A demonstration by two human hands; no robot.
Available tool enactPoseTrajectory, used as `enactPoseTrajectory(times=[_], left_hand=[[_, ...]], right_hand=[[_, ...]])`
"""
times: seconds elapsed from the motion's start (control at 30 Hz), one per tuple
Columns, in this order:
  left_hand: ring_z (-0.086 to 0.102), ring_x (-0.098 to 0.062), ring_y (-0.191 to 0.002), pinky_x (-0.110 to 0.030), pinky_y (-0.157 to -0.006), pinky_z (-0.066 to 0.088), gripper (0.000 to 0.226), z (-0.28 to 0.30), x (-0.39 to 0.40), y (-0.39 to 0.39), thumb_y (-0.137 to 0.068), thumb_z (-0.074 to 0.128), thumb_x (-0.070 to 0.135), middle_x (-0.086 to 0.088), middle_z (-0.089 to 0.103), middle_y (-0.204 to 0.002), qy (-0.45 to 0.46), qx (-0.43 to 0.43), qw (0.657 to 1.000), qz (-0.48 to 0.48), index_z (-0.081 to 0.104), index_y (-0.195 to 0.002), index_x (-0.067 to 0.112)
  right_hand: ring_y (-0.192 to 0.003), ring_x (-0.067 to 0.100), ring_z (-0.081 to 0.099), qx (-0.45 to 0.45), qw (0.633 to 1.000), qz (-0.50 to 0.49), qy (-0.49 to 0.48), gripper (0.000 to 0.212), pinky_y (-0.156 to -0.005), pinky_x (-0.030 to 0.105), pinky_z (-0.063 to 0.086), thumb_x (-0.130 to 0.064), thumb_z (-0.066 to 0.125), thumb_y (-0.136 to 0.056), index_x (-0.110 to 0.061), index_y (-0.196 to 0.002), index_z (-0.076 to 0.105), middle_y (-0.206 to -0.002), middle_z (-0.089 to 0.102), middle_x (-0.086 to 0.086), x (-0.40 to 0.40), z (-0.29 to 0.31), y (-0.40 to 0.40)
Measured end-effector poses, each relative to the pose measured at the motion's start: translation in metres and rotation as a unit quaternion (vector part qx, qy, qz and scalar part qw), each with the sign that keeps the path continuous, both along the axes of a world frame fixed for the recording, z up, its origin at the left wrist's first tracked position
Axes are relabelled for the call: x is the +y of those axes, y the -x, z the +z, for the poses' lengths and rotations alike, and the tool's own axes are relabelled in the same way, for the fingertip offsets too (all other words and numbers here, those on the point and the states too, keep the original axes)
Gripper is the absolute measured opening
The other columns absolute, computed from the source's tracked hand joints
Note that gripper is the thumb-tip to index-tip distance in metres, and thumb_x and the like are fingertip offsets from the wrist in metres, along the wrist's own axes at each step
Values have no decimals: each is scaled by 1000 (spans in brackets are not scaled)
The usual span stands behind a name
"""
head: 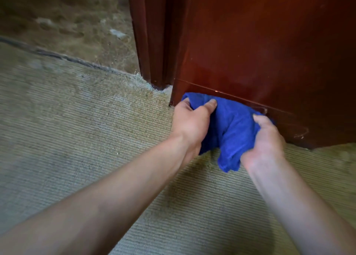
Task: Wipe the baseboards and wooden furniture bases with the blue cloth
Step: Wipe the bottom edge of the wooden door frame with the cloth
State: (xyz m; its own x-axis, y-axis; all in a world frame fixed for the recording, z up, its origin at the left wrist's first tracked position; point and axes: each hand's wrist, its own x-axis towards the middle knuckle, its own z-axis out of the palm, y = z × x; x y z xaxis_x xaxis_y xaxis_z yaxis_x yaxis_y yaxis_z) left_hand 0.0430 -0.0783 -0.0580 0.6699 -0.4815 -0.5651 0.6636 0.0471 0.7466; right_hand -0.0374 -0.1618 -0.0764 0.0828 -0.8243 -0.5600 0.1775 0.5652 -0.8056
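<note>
Blue cloth (231,127) bunched against wooden base (240,100) at its left corner, gripped by left hand (192,120) and right hand (267,139); base's long axis running rightward; left hand nearer corner.

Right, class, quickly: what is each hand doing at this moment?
Left hand: closed, gripping the blue cloth against the wooden base.
Right hand: closed, gripping the same cloth.
</note>
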Motion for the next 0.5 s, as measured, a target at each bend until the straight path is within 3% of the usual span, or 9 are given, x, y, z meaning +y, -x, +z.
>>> enactPoseTrajectory(times=[0.07,0.23,0.4,0.5], left_hand=[[68,-23,-86,-30,-73,58,13,4,1,0,-94,62,4,-13,70,-90,18,-30,999,19,67,-102,-5],[63,-20,-86,-43,-87,57,9,8,1,0,-97,59,5,-13,68,-89,52,-100,992,54,67,-97,0],[61,-21,-82,-52,-83,56,15,-2,-5,13,-94,60,3,-13,65,-85,26,-85,996,13,65,-91,-10],[55,-22,-81,-48,-76,54,25,5,-9,18,-95,59,6,-13,61,-83,44,-79,996,-1,58,-92,-19]], right_hand=[[-93,31,74,-4,1000,4,16,64,-88,52,57,-20,73,-53,-6,-115,68,-104,75,14,1,10,-1],[-99,27,72,-28,998,50,26,61,-94,47,54,-22,74,-61,-8,-120,67,-113,73,12,-6,21,3],[-96,31,72,15,1000,8,21,55,-93,56,53,-17,69,-53,-6,-107,66,-101,69,11,-7,7,8],[-94,32,73,15,999,-3,32,48,-86,49,58,-13,69,-59,-1,-105,67,-102,71,12,-12,18,15]])
